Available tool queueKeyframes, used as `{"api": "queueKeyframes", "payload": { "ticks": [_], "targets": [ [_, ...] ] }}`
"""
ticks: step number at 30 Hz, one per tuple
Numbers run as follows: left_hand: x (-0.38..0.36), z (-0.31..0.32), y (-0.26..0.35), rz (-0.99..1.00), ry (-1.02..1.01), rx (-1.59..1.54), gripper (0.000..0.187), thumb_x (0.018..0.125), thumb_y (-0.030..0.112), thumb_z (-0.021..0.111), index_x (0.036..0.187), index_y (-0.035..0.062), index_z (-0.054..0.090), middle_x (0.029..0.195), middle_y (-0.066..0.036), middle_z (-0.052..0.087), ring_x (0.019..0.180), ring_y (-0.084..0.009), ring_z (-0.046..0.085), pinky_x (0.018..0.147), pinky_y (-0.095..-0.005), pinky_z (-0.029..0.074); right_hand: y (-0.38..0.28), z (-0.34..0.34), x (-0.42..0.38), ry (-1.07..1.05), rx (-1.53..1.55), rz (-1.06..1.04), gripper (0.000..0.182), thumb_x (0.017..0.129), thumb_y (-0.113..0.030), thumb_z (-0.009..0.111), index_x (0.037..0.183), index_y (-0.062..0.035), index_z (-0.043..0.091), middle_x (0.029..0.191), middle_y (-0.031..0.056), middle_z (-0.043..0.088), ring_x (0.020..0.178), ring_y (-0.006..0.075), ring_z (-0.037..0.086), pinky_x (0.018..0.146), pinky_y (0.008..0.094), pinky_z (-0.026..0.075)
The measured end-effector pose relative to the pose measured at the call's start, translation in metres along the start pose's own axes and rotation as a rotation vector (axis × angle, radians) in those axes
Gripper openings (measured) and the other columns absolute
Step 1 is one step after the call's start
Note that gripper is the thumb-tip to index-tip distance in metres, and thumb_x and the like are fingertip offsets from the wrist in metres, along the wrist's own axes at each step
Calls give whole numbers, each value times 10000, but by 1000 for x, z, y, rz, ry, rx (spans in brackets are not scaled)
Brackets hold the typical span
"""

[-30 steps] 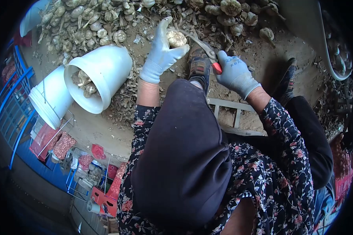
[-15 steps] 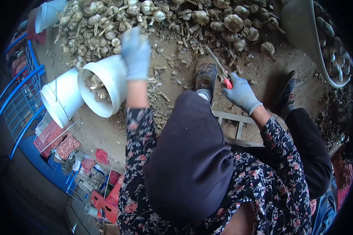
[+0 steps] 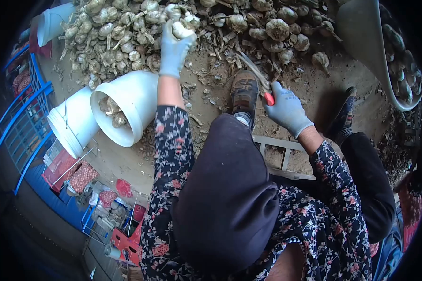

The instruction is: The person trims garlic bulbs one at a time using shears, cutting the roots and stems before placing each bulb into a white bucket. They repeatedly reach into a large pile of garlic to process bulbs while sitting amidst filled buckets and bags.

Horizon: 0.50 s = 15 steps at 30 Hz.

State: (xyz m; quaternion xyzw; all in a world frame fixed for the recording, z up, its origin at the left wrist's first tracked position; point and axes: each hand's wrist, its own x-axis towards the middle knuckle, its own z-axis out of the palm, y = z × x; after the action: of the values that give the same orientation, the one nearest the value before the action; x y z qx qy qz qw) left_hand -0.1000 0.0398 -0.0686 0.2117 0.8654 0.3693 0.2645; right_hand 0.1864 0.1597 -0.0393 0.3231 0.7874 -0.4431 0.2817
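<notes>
My left hand (image 3: 175,52), in a pale grey-blue glove, is at the front edge of the garlic pile (image 3: 122,35). Its fingers and thumb are round a whitish garlic bulb (image 3: 182,31), with other pale bulbs just beyond. My right hand (image 3: 287,108), gloved too, is closed on the red handle of metal shears (image 3: 257,70). Their blades point up and left, above my shoe (image 3: 244,91), and look parted.
A white bucket (image 3: 138,96) lies tipped with garlic inside, beside another white bucket (image 3: 75,119). A large tub (image 3: 368,37) of bulbs stands upper right. Darker garlic (image 3: 277,29) lies at top centre. A metal frame (image 3: 286,149) is near my legs.
My left hand has moved slightly right and up, and a bulb now shows between its fingers and thumb. The shears' blades look wider apart in my right hand.
</notes>
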Motion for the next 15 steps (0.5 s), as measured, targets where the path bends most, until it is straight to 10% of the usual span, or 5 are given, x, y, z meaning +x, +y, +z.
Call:
{"api": "queueKeyframes", "payload": {
  "ticks": [2, 5, 15],
  "targets": [
    [-25, 6, 6, -46, -85, -642, 662, 696, -58, 673, 1284, 79, 401, 928, -131, 621, 693, -160, 645, 486, -227, 508, -15, -5, -1, 74, -85, -74, 401, 841, -369, 567, 1013, -22, 462, 917, 239, 631, 897, 387, 618, 785, 467, 484],
    [-53, 8, 17, -129, -117, -709, 629, 691, -24, 699, 1247, -10, 405, 953, -100, 601, 724, -142, 624, 538, -238, 524, -32, -7, 6, 158, -163, -130, 395, 832, -353, 575, 1041, -36, 466, 937, 207, 620, 885, 360, 626, 766, 453, 495],
    [-79, 22, 42, 129, -2, -149, 617, 656, 71, 726, 1191, -20, 433, 1008, -79, 549, 905, -147, 535, 852, -270, 448, -63, -15, 12, 133, -318, -143, 507, 819, -352, 593, 1173, -30, 426, 1013, 183, 568, 962, 343, 583, 833, 454, 454]
  ]
}}
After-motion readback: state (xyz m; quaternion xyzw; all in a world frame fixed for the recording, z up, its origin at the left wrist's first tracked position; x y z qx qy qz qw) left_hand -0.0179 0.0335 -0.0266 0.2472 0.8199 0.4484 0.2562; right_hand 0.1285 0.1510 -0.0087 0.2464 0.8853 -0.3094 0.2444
